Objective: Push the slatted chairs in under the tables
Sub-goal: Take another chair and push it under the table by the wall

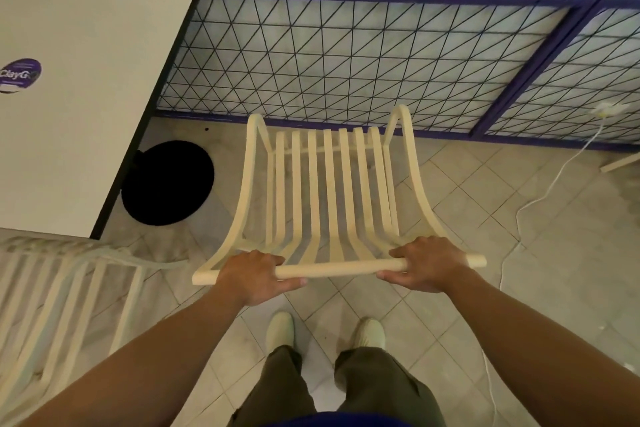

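Note:
A cream slatted chair (pixel 329 184) stands on the tiled floor right in front of me, its seat facing a mesh fence. My left hand (pixel 258 276) and my right hand (pixel 427 263) both grip the round top rail of its back, one toward each end. A white table (pixel 79 107) with a dark edge and a purple sticker stands to the left of the chair, apart from it. A second cream slatted chair (pixel 69 295) sits at the lower left, next to the table's near edge and blurred.
A purple-framed wire mesh fence (pixel 346 59) runs along the far side, just beyond the chair. The table's round black base (pixel 168 184) lies on the floor left of the chair. A white cable (pixel 540 194) trails across the tiles at right. My feet stand behind the chair.

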